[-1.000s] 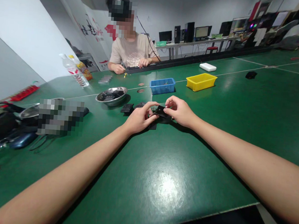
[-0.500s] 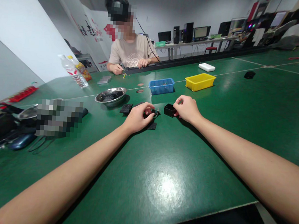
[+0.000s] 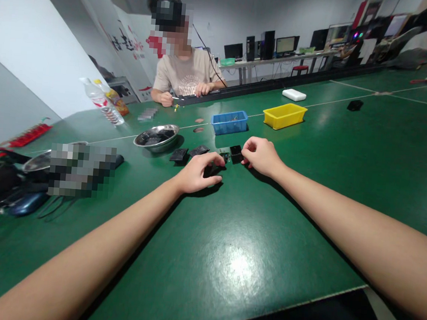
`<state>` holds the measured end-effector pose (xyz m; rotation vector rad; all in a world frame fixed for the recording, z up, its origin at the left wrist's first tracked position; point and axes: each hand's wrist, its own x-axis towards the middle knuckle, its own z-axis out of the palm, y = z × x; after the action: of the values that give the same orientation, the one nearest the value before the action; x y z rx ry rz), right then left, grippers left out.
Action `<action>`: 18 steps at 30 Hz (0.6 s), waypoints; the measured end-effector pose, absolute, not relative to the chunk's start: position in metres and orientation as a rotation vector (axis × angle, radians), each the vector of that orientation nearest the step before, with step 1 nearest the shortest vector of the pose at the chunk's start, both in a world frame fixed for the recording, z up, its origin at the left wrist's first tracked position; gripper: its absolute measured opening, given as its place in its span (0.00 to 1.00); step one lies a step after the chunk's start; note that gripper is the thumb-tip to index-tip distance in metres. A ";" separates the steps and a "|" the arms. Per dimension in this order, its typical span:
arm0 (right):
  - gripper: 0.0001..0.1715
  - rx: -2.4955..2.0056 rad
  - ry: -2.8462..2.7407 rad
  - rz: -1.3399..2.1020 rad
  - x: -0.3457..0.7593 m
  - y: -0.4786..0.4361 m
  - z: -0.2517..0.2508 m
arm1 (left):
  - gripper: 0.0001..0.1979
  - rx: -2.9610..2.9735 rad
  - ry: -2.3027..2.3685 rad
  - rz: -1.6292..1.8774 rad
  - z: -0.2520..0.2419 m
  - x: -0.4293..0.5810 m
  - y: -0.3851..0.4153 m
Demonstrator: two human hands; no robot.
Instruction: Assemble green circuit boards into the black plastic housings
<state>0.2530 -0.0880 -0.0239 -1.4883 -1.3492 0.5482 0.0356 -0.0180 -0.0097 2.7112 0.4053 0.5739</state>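
Observation:
Over the green table (image 3: 207,238), my left hand (image 3: 199,173) has its thumb and fingers apart, with its fingertips beside a small circuit piece (image 3: 225,156). My right hand (image 3: 261,155) pinches the right side of a small open black box (image 3: 236,153), which touches or nearly touches the circuit piece. Two black parts (image 3: 179,155) (image 3: 198,151) lie left of the box, behind my left hand. The dark area under my left palm is partly hidden.
A metal bowl (image 3: 156,138) of black parts stands at the left, near a blue bin (image 3: 229,123) and a yellow bin (image 3: 285,117). Farther back are a white case (image 3: 294,95) and a black piece (image 3: 355,105). A person (image 3: 186,74) sits opposite.
My left hand has opened wider around the circuit piece. The black box has tilted and shifted left, closer to the circuit piece, with my right hand following. The flat black piece below my left hand is no longer visible.

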 end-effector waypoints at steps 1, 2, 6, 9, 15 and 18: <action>0.06 -1.503 -1.388 0.511 0.253 -0.088 -0.024 | 0.15 2.732 0.368 0.537 -0.009 0.036 -0.018; 0.06 -1.519 -1.427 0.469 0.254 -0.087 -0.024 | 0.14 2.753 0.331 0.505 -0.008 0.036 -0.018; 0.04 -1.533 -1.541 0.351 0.255 -0.087 -0.023 | 0.14 2.778 0.279 0.465 -0.008 0.038 -0.018; 0.03 -1.511 -1.573 0.349 0.254 -0.087 -0.023 | 0.13 2.785 0.345 0.493 -0.009 0.039 -0.018; 0.03 -1.482 -1.587 0.347 0.254 -0.087 -0.025 | 0.11 2.738 0.481 0.562 -0.011 0.039 -0.022; 0.03 -1.465 -1.608 0.342 0.254 -0.087 -0.025 | 0.12 2.737 0.492 0.592 -0.011 0.039 -0.023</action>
<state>0.2539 -0.0871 -0.0254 -1.4654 -1.6076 0.3416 0.0391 -0.0232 -0.0113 2.7371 0.4920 0.5919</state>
